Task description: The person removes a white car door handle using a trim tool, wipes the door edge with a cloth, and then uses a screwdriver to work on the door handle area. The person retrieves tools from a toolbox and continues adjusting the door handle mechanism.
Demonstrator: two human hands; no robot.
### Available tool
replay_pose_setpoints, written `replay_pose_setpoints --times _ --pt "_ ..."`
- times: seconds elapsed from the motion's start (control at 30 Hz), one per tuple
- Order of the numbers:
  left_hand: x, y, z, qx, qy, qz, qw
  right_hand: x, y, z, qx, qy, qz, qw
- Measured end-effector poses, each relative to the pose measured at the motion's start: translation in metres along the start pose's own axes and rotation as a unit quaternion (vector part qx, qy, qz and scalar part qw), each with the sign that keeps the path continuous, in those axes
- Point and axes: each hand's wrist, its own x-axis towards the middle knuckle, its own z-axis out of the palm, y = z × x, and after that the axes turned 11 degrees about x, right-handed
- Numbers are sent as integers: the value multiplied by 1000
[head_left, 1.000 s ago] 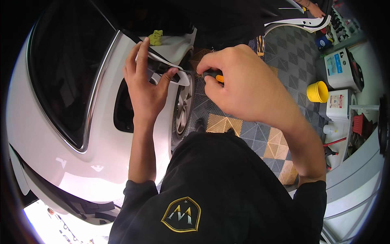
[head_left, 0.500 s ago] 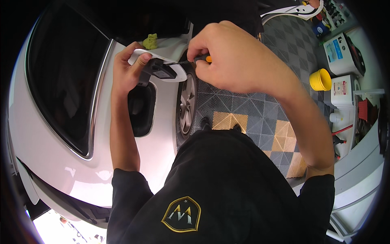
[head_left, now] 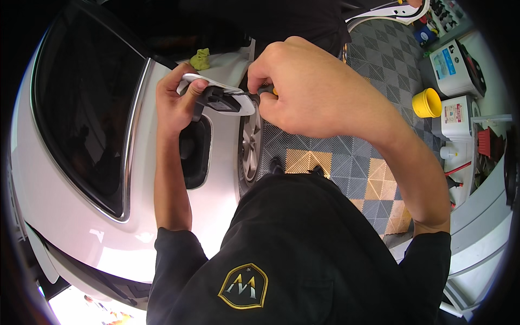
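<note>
In my left hand (head_left: 179,100) is a white fuel door (head_left: 245,107), pinched by its edge between thumb and fingers. Its inner side, with a black plastic hinge piece (head_left: 219,99), faces me. My right hand (head_left: 303,89) is closed round a screwdriver (head_left: 265,89) with a dark and orange handle. The blade reaches toward the black piece; whether it touches, I cannot tell. Below the door, the dark fuel filler opening (head_left: 196,154) shows in the white car's side panel (head_left: 157,216). A yellow-green crumpled cloth (head_left: 200,59) lies on the bodywork beyond my left hand.
A car wheel (head_left: 251,146) stands just below my hands. To the right are a yellow bucket (head_left: 427,103), white box-shaped machines (head_left: 454,67) and a red container (head_left: 485,142) on a shelf. Grey and tan tiles (head_left: 352,162) cover the floor. Dark clothing of what may be another person (head_left: 303,21) shows ahead.
Both hands have shifted slightly down in the picture, with the fuel door and screwdriver. The screwdriver handle sits closer to the door. Both grips are kept.
</note>
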Motion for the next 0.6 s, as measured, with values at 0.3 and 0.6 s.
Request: replay_pose_setpoints --times 0.3,0.6 --pt "0 0 2 0 0 18 1000 2 -5 -4 29 -13 21 999" --pt "3 -3 4 22 24 31 999 8 1 1 30 16 21 999"
